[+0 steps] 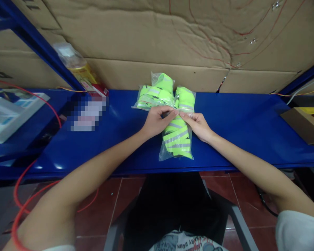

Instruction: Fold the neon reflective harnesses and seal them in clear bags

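Observation:
A clear plastic bag point(177, 139) with yellow-green straps and grey reflective strips inside lies near the front edge of the blue table. My left hand point(158, 120) pinches its upper edge from the left. From the right, my right hand point(197, 125) pinches the same edge, the fingertips of both hands close together. Just behind are more bagged yellow-green bundles, one at the left point(157, 93) and one at the right point(185, 97).
The blue table point(246, 129) is backed by a cardboard wall point(146, 38). A bottle point(78, 68) stands at the back left. White trays point(13, 115) are at the far left, beside a red hose point(17, 195). An open cardboard box point(303, 125) is at the right.

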The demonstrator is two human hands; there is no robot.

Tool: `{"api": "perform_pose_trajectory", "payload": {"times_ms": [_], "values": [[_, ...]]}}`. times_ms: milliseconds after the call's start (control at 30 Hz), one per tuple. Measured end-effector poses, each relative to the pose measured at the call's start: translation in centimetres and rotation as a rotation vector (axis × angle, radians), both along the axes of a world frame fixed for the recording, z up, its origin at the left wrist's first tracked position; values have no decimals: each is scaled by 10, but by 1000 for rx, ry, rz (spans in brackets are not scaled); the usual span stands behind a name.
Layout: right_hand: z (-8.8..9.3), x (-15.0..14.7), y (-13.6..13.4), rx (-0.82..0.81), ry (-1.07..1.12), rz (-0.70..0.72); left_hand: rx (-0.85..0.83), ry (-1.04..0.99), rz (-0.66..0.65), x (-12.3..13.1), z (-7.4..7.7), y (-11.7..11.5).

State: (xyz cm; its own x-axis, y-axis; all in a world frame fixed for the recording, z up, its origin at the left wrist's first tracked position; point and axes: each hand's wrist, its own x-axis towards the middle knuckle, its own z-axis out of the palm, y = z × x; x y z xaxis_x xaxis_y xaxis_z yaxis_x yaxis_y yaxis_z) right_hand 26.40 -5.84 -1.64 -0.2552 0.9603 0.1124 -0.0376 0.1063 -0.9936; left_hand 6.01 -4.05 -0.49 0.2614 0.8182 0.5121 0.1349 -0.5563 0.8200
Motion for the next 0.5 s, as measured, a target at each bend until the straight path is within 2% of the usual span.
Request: {"api": "perform_pose_trajectory", "payload": {"times_ms": [100, 233, 367, 500], "values": [[2, 4, 3, 34, -16, -21, 51, -22, 97, -3, 1, 6], [8, 11, 7, 122, -32, 12, 8, -23, 83, -13, 5, 17], [16, 15, 8, 186, -68, 62, 102, 24, 109, -16, 10, 18], [19, 18, 8, 230, -78, 12, -83, -55, 72, -15, 11, 13]]}}
